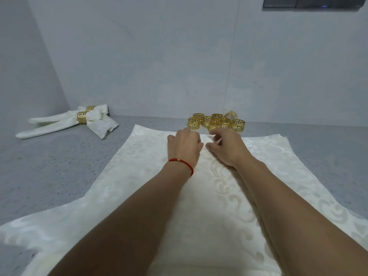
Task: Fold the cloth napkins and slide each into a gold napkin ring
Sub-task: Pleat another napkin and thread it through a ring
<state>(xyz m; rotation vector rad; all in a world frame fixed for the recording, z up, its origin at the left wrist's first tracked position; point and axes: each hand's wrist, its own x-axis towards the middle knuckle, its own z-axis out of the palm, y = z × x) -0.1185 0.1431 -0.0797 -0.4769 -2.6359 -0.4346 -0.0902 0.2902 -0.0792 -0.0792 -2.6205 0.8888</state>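
A grey speckled stone countertop (59,162) carries a flat stack of cream damask cloth napkins (139,156) under both hands, a cluster of gold cut-out metal napkin rings (216,121) just beyond the fingertips, and two ringed, folded cream napkins (69,121) far left of the left hand (184,144).

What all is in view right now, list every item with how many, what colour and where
Flat napkin: one or a stack, cannot tell, cream with a scroll pattern, spread on the counter in front of the person.
Finished napkins: two, cream, each in a gold ring, far left by the wall corner.
Loose napkin rings: a cluster of about eight, gold, by the wall just beyond the flat napkin.
Counter: one, speckled grey.
Dark panel: one, on the wall, top right.
Bracelet: one, red, left wrist.
Left hand: fingers curled down at the napkin's far edge.
Right hand: fingers curled beside the left, near the rings.
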